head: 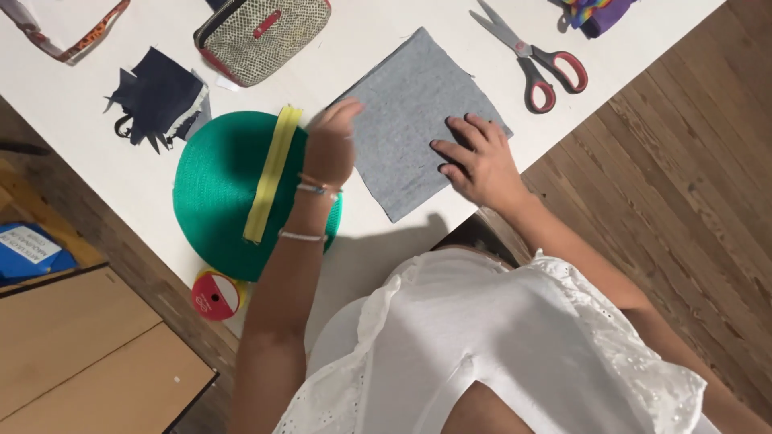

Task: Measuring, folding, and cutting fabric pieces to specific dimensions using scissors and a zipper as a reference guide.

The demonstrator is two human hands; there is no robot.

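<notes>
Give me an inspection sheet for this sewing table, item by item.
Surface: white table, wood floor around it.
Job's things: grey fabric square lying flat; yellow zipper across a green round piece.
Clutter: scissors, patterned pouch, dark scraps, red spool, strap, colourful cloth.
Hands: left hand blurred at the fabric's edge; right hand flat on the fabric.
Cables: nothing seen.
Surroundings: wooden cabinet, blue item.

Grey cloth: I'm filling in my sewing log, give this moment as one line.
left hand on grey cloth edge | right hand flat on cloth | yellow zipper on green piece | scissors apart
</notes>
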